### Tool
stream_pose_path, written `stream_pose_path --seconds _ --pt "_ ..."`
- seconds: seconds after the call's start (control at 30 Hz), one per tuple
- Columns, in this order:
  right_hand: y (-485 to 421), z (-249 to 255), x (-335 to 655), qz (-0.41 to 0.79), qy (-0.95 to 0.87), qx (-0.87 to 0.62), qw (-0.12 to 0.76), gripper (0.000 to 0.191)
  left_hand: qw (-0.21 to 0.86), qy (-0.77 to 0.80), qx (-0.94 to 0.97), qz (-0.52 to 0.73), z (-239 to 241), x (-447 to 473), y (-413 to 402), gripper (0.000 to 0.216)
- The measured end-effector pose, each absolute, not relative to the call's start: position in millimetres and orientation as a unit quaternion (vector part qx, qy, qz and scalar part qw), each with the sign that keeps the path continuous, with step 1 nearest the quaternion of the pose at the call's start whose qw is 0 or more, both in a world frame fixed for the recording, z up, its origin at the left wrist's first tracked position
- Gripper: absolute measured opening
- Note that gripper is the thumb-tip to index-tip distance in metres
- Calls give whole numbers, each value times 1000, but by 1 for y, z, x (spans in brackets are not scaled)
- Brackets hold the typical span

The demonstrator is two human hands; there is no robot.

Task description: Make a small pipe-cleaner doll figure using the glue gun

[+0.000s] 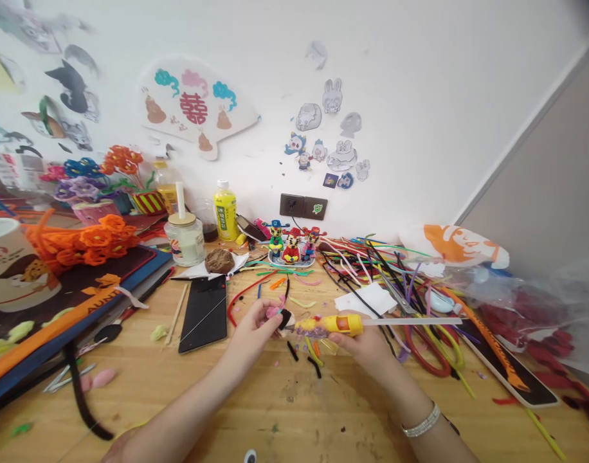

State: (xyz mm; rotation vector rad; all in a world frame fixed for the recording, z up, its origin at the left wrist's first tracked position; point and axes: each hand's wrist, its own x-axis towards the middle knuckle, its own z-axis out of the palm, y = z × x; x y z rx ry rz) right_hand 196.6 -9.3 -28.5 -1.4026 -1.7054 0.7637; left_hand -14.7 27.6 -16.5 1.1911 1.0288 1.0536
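My left hand [256, 326] pinches a small pink and black pipe-cleaner figure [281, 318] above the wooden table [294, 405]. My right hand [364, 342] grips a yellow glue gun [334, 326] lying sideways, its tip against the figure. A clear glue stick [413, 321] juts out of the gun's back toward the right. Short black and yellow pipe-cleaner scraps [314, 360] lie just below the hands. A silver bracelet [422, 421] sits on my right wrist.
A black phone [205, 313] lies left of the hands. A heap of coloured pipe cleaners [395, 270] spreads at the right. Three small figurines [293, 247], a yellow bottle [226, 210], a jar [184, 239] and orange pipe-cleaner flowers [89, 241] stand behind, by the wall.
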Motion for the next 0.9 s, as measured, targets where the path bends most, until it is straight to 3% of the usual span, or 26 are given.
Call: stream_pose_path --seconds 0.9 --pt "-10 -25 197 318 -667 -534 411 33 583 456 489 462 -11 -14 27 24"
